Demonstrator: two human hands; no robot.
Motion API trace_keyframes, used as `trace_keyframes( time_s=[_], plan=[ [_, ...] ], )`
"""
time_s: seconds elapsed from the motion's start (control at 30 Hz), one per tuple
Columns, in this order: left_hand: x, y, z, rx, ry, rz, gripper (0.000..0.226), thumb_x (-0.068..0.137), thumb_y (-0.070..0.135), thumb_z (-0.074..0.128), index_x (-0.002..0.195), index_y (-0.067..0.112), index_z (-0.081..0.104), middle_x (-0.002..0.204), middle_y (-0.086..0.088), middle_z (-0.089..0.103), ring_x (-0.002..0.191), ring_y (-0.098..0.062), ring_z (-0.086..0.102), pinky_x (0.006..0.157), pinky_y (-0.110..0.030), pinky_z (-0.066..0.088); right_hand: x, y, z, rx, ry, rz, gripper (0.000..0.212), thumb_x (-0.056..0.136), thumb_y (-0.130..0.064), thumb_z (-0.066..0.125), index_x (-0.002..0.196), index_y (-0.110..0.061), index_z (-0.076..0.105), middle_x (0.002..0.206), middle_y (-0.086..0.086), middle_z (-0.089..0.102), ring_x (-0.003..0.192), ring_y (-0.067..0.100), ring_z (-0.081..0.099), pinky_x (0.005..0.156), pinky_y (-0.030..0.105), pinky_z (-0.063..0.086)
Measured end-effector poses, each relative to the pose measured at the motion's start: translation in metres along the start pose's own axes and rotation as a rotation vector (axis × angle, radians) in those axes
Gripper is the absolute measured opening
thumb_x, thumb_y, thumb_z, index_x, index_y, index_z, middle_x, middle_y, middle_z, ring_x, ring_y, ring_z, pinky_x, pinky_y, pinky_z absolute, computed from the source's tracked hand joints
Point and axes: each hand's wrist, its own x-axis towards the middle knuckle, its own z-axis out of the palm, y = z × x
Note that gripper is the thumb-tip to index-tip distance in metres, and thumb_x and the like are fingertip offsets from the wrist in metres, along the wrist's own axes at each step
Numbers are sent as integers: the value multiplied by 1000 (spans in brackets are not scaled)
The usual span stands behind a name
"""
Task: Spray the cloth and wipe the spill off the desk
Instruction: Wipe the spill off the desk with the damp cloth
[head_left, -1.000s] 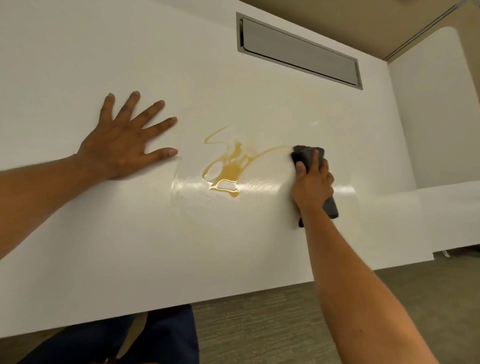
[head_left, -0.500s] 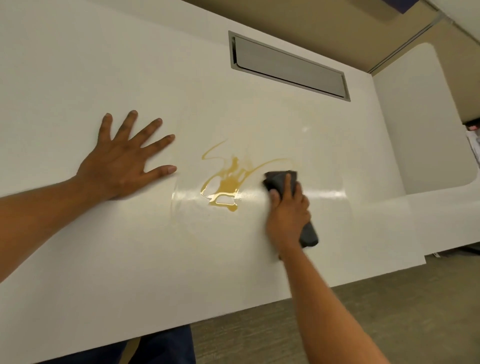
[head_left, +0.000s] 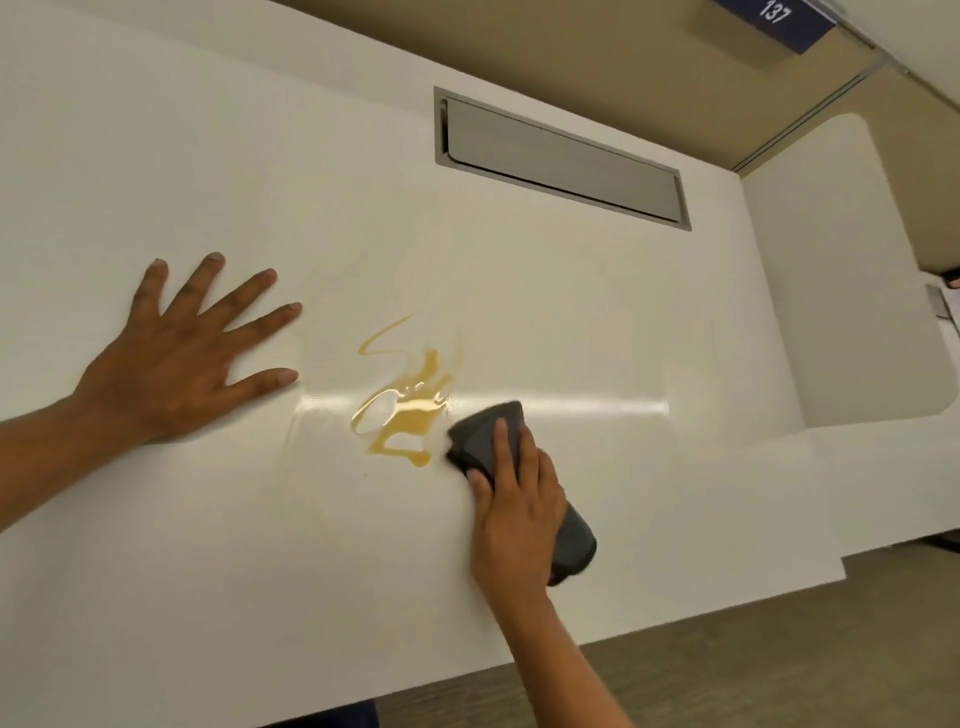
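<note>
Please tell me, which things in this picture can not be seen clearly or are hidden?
- Cloth: its middle is covered by the right hand in the head view; whether it is damp cannot be told.
- Spray bottle: nowhere in view.
- Spill: glare on the desk washes out its pale edges.
- Objects at the right edge: cut off by the frame.
- Under the left hand: hidden by the palm.

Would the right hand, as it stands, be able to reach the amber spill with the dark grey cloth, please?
Probably yes. The right hand presses the dark grey cloth on the white desk right beside the amber liquid spill, and nothing lies between them.
</note>
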Motion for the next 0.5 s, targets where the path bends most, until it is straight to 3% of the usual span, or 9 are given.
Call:
trace_keyframes(
  time_s=[0.1,0.2,0.3,0.4,0.5],
  plan=[
    [1,0,2,8,32,20,83,97,82,28,170,43,25,182,4,20,166,-43,20,131,-68,6,21,45,-16,-26,-17,8,61,110,-48,38,167,-35,19,173,0,27,151,28,33,120,50,32],
    [2,1,1,34,51,18,83,96,82,30,170,43,25,182,4,20,166,-43,21,130,-70,8,110,70,-40,-11,6,146,59,112,-44,39,167,-32,22,173,4,25,151,33,31,120,54,29],
    [1,1,2,58,33,17,85,96,83,31,170,43,23,183,5,18,167,-41,20,132,-68,8,204,56,-52,-11,38,164,59,113,-44,34,168,-29,19,173,6,22,150,36,29,120,54,26],
    [0,1,0,57,10,-2,86,95,85,29,171,46,18,183,8,15,168,-39,17,133,-65,4,242,14,-43,-51,32,56,58,113,-46,33,168,-30,19,173,5,22,150,35,30,119,53,25],
    [0,4,-4,51,4,-12,85,96,85,28,171,47,16,183,8,17,168,-39,16,133,-63,4,204,-12,-26,-85,-3,-158,59,112,-46,37,167,-33,20,172,3,25,149,31,31,118,48,26]
  ],
)
